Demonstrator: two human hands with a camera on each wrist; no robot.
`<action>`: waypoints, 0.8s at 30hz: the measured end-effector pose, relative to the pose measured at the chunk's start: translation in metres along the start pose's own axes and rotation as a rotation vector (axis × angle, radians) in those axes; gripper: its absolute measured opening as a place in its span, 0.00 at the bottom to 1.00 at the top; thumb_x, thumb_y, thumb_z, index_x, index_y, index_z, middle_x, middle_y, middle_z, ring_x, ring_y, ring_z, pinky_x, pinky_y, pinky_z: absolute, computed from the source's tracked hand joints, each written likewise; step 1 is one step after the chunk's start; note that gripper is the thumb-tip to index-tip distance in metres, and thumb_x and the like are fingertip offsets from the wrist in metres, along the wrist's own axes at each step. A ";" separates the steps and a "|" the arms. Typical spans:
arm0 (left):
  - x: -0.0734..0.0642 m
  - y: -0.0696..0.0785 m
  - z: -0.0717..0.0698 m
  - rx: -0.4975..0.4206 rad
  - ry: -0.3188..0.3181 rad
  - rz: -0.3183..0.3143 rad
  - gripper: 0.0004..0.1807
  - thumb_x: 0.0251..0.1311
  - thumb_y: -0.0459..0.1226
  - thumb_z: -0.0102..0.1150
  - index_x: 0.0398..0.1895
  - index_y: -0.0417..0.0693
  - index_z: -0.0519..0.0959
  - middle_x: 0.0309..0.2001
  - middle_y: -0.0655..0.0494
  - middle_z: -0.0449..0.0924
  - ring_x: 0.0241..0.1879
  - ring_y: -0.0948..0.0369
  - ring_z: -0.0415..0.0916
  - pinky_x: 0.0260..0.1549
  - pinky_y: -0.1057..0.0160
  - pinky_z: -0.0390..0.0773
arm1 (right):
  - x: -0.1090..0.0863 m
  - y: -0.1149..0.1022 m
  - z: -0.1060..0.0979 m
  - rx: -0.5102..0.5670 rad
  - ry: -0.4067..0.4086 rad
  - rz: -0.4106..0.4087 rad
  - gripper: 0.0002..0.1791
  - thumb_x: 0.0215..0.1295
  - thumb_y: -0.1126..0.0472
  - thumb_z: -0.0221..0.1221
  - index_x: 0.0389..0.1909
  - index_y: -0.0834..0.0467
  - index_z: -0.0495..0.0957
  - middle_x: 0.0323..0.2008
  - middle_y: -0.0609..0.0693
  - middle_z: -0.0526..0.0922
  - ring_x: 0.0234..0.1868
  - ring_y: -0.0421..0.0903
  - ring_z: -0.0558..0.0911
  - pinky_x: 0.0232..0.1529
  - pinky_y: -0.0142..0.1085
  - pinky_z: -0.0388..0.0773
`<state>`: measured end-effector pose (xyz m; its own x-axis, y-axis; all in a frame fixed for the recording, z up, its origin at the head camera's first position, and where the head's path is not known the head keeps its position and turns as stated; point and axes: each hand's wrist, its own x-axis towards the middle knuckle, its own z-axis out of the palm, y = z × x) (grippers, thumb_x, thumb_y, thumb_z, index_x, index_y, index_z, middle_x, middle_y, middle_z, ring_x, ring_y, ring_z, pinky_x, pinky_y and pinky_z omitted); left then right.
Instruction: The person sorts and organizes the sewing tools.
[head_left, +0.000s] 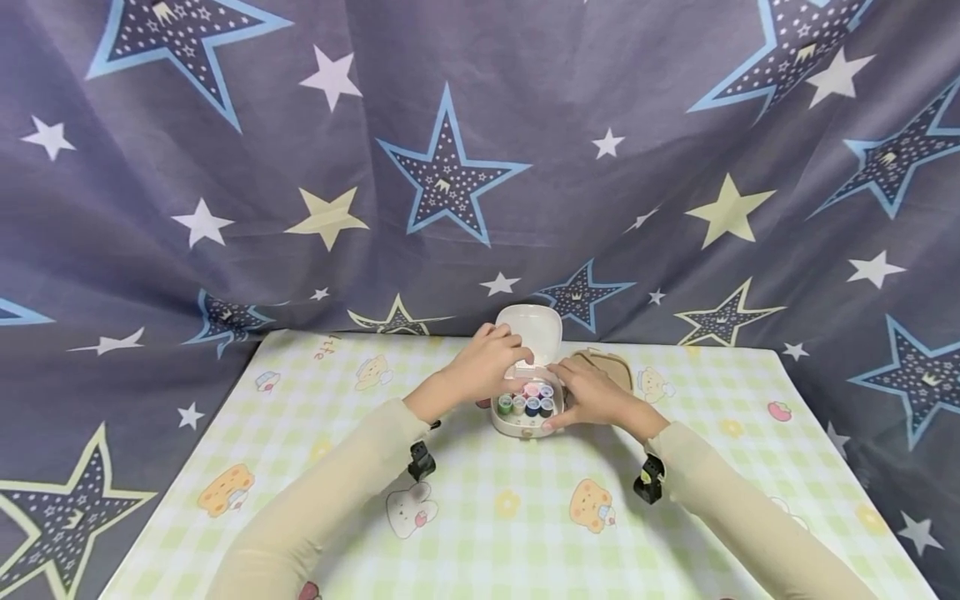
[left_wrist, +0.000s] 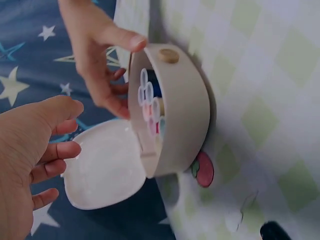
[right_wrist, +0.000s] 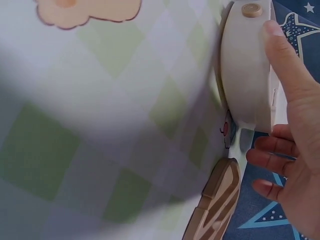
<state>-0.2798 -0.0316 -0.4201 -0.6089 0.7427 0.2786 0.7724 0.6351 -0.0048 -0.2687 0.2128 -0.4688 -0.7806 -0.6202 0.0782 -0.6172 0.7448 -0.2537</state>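
A small cream sewing box (head_left: 517, 431) stands near the far edge of the table with its white lid (head_left: 542, 329) swung up and back. Rows of thread spools (head_left: 519, 407) with clear ends fill it, in green, pink, blue and dark tones. My right hand (head_left: 592, 393) grips the box's right side, its thumb at the front rim by the round tan button (left_wrist: 169, 55). Above the box's left side hovers my left hand (head_left: 486, 364), fingers loosely bent, with nothing between thumb and fingers in the left wrist view (left_wrist: 25, 155).
Behind my right hand lies a tan slotted tray (right_wrist: 216, 202) on the table. A checked tablecloth (head_left: 450, 517) with cartoon prints covers the tabletop. A dark star-patterned curtain (head_left: 570, 208) hangs right behind the table's far edge.
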 end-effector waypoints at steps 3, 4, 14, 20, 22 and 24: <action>-0.006 -0.006 -0.005 -0.010 0.023 -0.018 0.15 0.61 0.48 0.68 0.49 0.57 0.85 0.42 0.59 0.83 0.45 0.57 0.72 0.54 0.53 0.69 | 0.001 -0.001 -0.001 -0.003 -0.003 -0.007 0.60 0.44 0.33 0.75 0.68 0.71 0.68 0.58 0.63 0.78 0.58 0.59 0.79 0.62 0.55 0.75; -0.009 -0.008 -0.006 -0.011 0.028 -0.026 0.15 0.62 0.48 0.68 0.49 0.57 0.84 0.42 0.59 0.83 0.45 0.57 0.72 0.54 0.53 0.69 | 0.001 -0.001 -0.002 -0.002 -0.007 -0.007 0.60 0.44 0.33 0.75 0.68 0.72 0.68 0.58 0.63 0.78 0.58 0.59 0.79 0.62 0.55 0.75; -0.032 -0.020 -0.008 -0.108 0.073 -0.115 0.17 0.61 0.49 0.68 0.51 0.56 0.84 0.37 0.61 0.80 0.41 0.58 0.69 0.50 0.53 0.69 | 0.003 -0.003 -0.004 -0.010 -0.048 0.034 0.60 0.44 0.33 0.75 0.69 0.70 0.68 0.57 0.63 0.78 0.58 0.59 0.78 0.62 0.55 0.75; -0.045 -0.023 -0.002 -0.162 0.037 -0.162 0.25 0.57 0.52 0.69 0.56 0.56 0.82 0.42 0.60 0.82 0.40 0.59 0.67 0.48 0.55 0.68 | 0.003 -0.006 -0.007 0.003 -0.066 0.046 0.60 0.44 0.34 0.76 0.69 0.71 0.68 0.57 0.63 0.78 0.58 0.59 0.78 0.62 0.55 0.75; -0.048 -0.024 0.001 -0.196 0.017 -0.185 0.29 0.56 0.54 0.71 0.59 0.55 0.81 0.49 0.58 0.83 0.43 0.59 0.68 0.51 0.54 0.68 | 0.003 -0.008 -0.009 0.002 -0.076 0.053 0.61 0.44 0.34 0.76 0.69 0.71 0.67 0.58 0.64 0.77 0.59 0.60 0.78 0.63 0.55 0.75; -0.051 -0.025 0.006 -0.229 0.003 -0.204 0.34 0.53 0.55 0.72 0.63 0.54 0.78 0.54 0.54 0.83 0.47 0.56 0.71 0.54 0.50 0.69 | 0.003 -0.009 -0.010 -0.013 -0.083 0.056 0.61 0.45 0.33 0.75 0.70 0.71 0.67 0.59 0.64 0.77 0.59 0.60 0.78 0.64 0.55 0.74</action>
<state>-0.2695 -0.0840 -0.4401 -0.7556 0.6035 0.2545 0.6547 0.7066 0.2683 -0.2665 0.2066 -0.4569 -0.8031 -0.5956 -0.0164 -0.5746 0.7815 -0.2430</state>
